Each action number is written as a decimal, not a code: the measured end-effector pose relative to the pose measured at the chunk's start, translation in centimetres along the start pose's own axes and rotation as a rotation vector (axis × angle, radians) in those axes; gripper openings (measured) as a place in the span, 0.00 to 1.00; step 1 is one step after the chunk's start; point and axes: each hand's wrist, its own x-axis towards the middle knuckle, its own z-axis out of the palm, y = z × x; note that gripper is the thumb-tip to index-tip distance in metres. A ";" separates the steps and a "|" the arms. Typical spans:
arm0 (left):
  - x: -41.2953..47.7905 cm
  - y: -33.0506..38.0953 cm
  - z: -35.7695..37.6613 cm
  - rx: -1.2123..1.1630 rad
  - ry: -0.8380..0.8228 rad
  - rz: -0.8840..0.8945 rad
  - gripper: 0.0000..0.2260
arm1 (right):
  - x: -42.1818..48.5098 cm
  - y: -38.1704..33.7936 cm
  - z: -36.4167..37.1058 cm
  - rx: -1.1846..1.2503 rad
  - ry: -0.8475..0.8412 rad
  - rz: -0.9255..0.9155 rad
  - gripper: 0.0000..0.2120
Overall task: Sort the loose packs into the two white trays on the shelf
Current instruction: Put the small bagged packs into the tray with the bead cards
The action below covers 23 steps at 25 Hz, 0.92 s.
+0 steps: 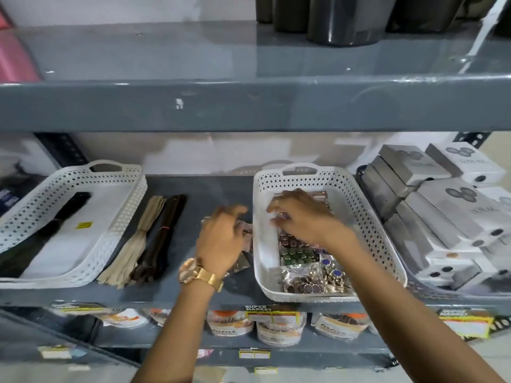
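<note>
1. Packs of buttons (304, 255) in clear, crinkly plastic fill the right side of the right white tray (367, 217): dark maroon rounds, a green set, blue-centred silver ones and brown discs nearest you.
2. Readable writing is scarce: "SUPER MARKET" on a yellow-edged shelf tag (272, 313) below the tray, and lettering on the grey-white boxes (442, 205) stacked to the right, too blurred to read surely.
3. Your right hand (301, 217) is inside the right tray, fingers curled down over a pack at the far end; motion blur hides whether they pinch it.
4. Your left hand (221, 239), with a gold mesh-strap watch (199, 275), hovers over loose packs (246, 244) on the grey shelf just left of that tray; fingers bent, grip unclear.
5. The left white tray (121, 217), perforated plastic with a cut-out handle, holds a dark bundle and a white sheet.
6. Between the trays lie beige zippers (138, 239) and dark brown zippers (163, 233), side by side.
</note>
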 end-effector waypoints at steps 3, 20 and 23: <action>0.4 -4.1 -0.2 0.125 -0.349 -0.364 0.23 | 4.8 -2.8 3.1 -0.220 -0.035 -0.185 0.20; 2.2 -4.6 -3.9 -0.704 0.083 -0.440 0.16 | 8.8 -1.2 -1.3 0.417 0.098 -0.181 0.13; 3.0 -0.6 -3.8 -0.789 0.059 -0.173 0.14 | 5.2 2.7 -6.1 0.528 0.097 -0.077 0.11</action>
